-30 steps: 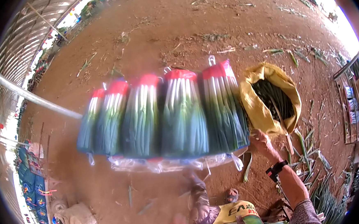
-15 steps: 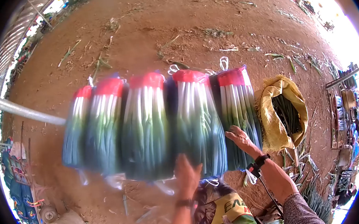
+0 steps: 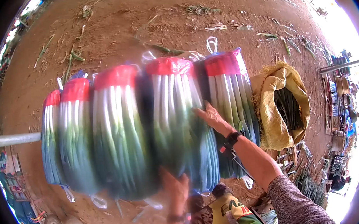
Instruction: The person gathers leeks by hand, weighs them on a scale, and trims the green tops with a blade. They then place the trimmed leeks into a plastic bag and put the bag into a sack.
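Observation:
Several plastic-wrapped bundles of long green onions or leeks stand side by side, white stalks up under red bands, green leaves below. My right hand [image 3: 214,117] lies with its fingers stretched against the right side of a large bundle [image 3: 177,108], second from the right. At the lower left edge of that bundle is my left hand [image 3: 175,190], its thumb apart; motion smears its fingers and the bundle hides part of them. The rightmost bundle [image 3: 232,96] is partly behind my right forearm. To the left stands another bundle [image 3: 117,124].
A yellow woven sack [image 3: 266,123] holding green leaves stands to the right. A metal pole [image 3: 14,139] reaches in from the left. Loose leaves lie on the brown dirt ground [image 3: 117,29]. A printed yellow and green bag [image 3: 230,207] is at the bottom.
My right hand has moved left and up, from the rightmost bundle to its neighbour. My left hand stays by the lower edge of that neighbour. The camera view has shifted, and the bundles look larger.

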Demonstrator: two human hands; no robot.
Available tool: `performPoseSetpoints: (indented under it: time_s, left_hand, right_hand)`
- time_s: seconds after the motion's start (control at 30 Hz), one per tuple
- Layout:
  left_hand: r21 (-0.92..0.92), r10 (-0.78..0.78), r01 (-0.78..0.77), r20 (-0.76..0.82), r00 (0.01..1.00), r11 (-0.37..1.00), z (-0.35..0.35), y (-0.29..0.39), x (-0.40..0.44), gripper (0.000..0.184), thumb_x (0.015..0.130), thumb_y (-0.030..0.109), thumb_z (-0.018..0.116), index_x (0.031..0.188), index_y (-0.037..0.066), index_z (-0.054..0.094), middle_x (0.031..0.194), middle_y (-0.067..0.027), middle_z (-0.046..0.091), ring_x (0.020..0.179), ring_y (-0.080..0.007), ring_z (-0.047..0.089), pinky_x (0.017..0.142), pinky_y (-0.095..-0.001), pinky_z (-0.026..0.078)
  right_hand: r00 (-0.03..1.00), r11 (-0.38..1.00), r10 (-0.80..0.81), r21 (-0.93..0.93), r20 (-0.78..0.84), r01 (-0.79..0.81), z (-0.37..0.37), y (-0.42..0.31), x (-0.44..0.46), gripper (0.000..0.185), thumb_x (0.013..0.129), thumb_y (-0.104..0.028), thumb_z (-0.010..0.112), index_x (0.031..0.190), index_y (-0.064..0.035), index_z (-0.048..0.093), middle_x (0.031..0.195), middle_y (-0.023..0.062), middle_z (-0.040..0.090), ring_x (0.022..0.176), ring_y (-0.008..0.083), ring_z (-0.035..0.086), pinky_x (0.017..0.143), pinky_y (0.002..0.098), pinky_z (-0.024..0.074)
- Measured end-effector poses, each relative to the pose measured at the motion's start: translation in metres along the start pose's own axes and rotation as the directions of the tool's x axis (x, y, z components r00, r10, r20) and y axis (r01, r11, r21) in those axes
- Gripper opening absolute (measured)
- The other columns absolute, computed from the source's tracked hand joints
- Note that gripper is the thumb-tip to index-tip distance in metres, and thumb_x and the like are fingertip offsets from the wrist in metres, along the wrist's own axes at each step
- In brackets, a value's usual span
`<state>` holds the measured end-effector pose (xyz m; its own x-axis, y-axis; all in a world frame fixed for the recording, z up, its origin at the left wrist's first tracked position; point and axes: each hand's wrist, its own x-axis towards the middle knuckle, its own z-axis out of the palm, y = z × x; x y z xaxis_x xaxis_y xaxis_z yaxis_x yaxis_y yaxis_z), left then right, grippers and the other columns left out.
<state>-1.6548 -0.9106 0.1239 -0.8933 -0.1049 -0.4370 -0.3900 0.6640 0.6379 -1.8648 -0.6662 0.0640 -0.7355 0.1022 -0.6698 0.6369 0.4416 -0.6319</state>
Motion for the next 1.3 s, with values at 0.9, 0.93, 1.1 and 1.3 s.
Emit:
performPoseSetpoints:
  time_s: [0.9, 0.93, 1.1, 1.3]
  left_hand:
    - [0.053, -0.057, 0.056, 0.019, 0.998, 0.997, 0.007, -0.037, 0.0, 0.101, 0.092, 0.044, 0.065, 0.16, 0.0, 0.006, 0.159, -0.0335, 0.021, 0.147, -0.0465, 0.025, 0.123, -0.0495, 0.019]
    - [0.021, -0.046, 0.046, 0.013, 0.999, 0.999, 0.005, -0.032, 0.0, 0.102, 0.091, 0.046, 0.066, 0.16, -0.001, 0.007, 0.159, -0.0339, 0.021, 0.147, -0.047, 0.024, 0.123, -0.0497, 0.018]
    - [0.057, 0.035, -0.033, -0.045, 0.998, 0.998, -0.011, -0.008, -0.004, 0.102, 0.09, 0.047, 0.07, 0.159, -0.002, 0.013, 0.16, -0.0318, 0.022, 0.147, -0.0469, 0.025, 0.122, -0.052, 0.019]
    - [0.402, 0.26, -0.258, 0.052, 0.964, 0.878, -0.028, 0.041, 0.008, 0.09, 0.089, 0.036, 0.071, 0.155, -0.004, 0.024, 0.16, -0.0281, 0.027, 0.148, -0.0454, 0.027, 0.12, -0.0548, 0.024]
  right_hand:
    - [0.98, 0.973, -0.187, -0.127, 0.069, 0.194, 0.03, 0.034, 0.021, 0.094, 0.094, -0.063, 0.057, 0.153, 0.0045, 0.031, 0.153, 0.0317, 0.038, 0.144, 0.0438, 0.036, 0.119, 0.0476, 0.0308]
    - [0.985, 0.981, -0.162, -0.102, 0.052, 0.167, 0.027, 0.03, 0.01, 0.092, 0.094, -0.063, 0.057, 0.152, 0.004, 0.033, 0.152, 0.0313, 0.04, 0.142, 0.0443, 0.038, 0.118, 0.0482, 0.0325]
    - [0.956, 0.952, -0.278, -0.158, -0.089, 0.262, 0.019, 0.027, -0.046, 0.082, 0.092, -0.053, 0.065, 0.148, 0.0016, 0.039, 0.146, 0.0291, 0.047, 0.134, 0.0457, 0.046, 0.112, 0.0494, 0.0403]
    - [0.849, 0.829, -0.502, -0.368, -0.162, 0.42, 0.018, 0.041, -0.107, 0.077, 0.085, -0.033, 0.077, 0.146, 0.0003, 0.043, 0.149, 0.0264, 0.044, 0.134, 0.0449, 0.046, 0.108, 0.0509, 0.0439]
